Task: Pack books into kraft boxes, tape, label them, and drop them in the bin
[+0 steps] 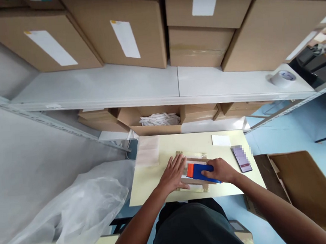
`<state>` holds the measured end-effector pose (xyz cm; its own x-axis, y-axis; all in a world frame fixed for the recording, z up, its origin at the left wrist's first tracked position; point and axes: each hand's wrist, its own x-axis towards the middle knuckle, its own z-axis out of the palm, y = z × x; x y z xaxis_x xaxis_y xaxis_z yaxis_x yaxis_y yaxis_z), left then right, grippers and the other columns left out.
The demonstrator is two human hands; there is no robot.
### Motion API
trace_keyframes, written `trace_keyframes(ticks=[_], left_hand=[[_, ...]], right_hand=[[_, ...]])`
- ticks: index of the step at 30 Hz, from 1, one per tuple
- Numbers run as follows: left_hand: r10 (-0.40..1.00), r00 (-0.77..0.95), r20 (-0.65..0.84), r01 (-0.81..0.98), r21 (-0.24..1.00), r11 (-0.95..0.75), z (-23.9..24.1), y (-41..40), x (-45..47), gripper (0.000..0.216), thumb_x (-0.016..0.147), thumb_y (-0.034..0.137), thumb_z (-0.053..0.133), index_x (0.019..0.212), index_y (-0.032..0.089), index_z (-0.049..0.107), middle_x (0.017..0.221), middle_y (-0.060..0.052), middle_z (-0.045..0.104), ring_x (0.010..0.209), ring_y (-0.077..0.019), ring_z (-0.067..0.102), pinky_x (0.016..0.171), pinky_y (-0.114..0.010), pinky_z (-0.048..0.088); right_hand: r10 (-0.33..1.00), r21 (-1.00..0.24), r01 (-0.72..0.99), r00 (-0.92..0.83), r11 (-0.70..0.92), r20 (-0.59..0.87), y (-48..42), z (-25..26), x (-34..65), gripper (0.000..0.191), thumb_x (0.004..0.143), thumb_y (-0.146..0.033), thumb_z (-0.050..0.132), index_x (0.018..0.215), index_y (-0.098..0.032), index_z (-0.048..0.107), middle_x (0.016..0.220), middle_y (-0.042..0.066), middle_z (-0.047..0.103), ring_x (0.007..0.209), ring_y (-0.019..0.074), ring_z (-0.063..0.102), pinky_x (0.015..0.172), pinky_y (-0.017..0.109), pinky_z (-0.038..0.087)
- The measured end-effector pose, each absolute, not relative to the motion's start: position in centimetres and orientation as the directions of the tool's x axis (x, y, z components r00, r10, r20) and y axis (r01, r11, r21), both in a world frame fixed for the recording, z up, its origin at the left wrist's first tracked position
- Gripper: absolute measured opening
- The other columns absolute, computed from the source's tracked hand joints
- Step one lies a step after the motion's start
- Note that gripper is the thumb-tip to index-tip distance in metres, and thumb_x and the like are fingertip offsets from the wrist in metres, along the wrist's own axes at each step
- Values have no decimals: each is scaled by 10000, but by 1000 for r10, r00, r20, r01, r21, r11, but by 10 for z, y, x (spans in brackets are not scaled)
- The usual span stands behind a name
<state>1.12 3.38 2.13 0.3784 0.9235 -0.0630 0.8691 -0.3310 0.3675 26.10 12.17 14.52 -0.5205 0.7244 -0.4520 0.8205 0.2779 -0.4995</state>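
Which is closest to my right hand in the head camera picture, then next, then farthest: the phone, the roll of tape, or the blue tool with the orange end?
1. Blue tool: held in your right hand.
2. Phone: on the table, to that hand's right.
3. Roll of tape: farthest, at the shelf's right end.

I can't see all of the flat carton [196, 160]: the left hand [173, 174] and a blue-and-orange hand tool [199, 170] overlap it. The right hand [222, 169] hides some of the tool. Pixelation masks the smartphone screen [241, 159]; the top edge crops an upper box [235, 3].
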Motion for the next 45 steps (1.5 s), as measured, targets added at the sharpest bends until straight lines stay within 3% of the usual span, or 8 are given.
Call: trace_keyframes(ticks=[6, 14, 18, 27, 33, 41, 45], left_hand=[[919, 391, -54, 871, 345, -350, 30, 41, 28, 1181, 712, 598, 785, 1627, 202, 150, 1608, -179, 385, 1497, -366, 323, 1259, -545, 89], [903, 421, -84, 888, 244, -391, 26, 12, -8, 1198, 731, 538, 772, 1634, 214, 54, 1609, -164, 383, 1486, -355, 341, 1260, -527, 137], [931, 357, -76, 916, 224, -333, 26, 3, -15, 1175, 737, 563, 761, 1630, 174, 104, 1563, -196, 431, 1454, -380, 377, 1249, -541, 172], [912, 408, -26, 897, 199, -396, 25, 7, -2, 1140, 725, 534, 791, 1625, 174, 193, 1536, -205, 438, 1441, -392, 375, 1222, -565, 219], [904, 426, -17, 891, 180, -417, 26, 8, -2, 1073, 732, 493, 803, 1610, 198, 262, 1535, -210, 435, 1446, -409, 367, 1212, -591, 224], [900, 435, -25, 891, 157, -427, 28, 10, 6, 1011, 721, 466, 822, 1578, 216, 349, 1533, -209, 426, 1430, -403, 386, 1195, -580, 275], [893, 449, -24, 887, 130, -443, 30, 8, 11, 928, 725, 465, 830, 1541, 273, 433, 1553, -188, 403, 1424, -410, 387, 1185, -586, 287]], right_hand=[[687, -555, 789, -557, 263, -467, 127, 147, 278, 342, 831, -529, 657, 762, -200, 714, 769, 66, 744, 659, 192, 645, 592, 270, 389], [583, -618, 711, -672, 336, -456, 132, 146, 279, 375, 807, -572, 675, 825, -203, 739, 793, 70, 753, 676, 198, 644, 595, 269, 393], [613, -578, 756, -622, 308, -487, 134, 139, 317, 348, 807, -539, 689, 759, -196, 726, 744, 68, 741, 629, 188, 628, 588, 273, 392], [572, -615, 707, -680, 349, -458, 139, 127, 369, 405, 841, -564, 642, 906, -173, 726, 796, 73, 747, 641, 175, 634, 582, 256, 408], [625, -532, 773, -612, 346, -485, 146, 112, 404, 436, 836, -607, 642, 837, -181, 731, 718, 74, 730, 609, 190, 623, 570, 275, 393], [630, -533, 763, -624, 365, -462, 144, 84, 431, 466, 846, -634, 632, 857, -181, 736, 735, 77, 742, 623, 194, 651, 571, 263, 419], [659, -374, 831, -554, 411, -508, 139, 91, 415, 469, 869, -599, 621, 920, -155, 763, 811, 139, 768, 721, 255, 716, 624, 292, 467]])
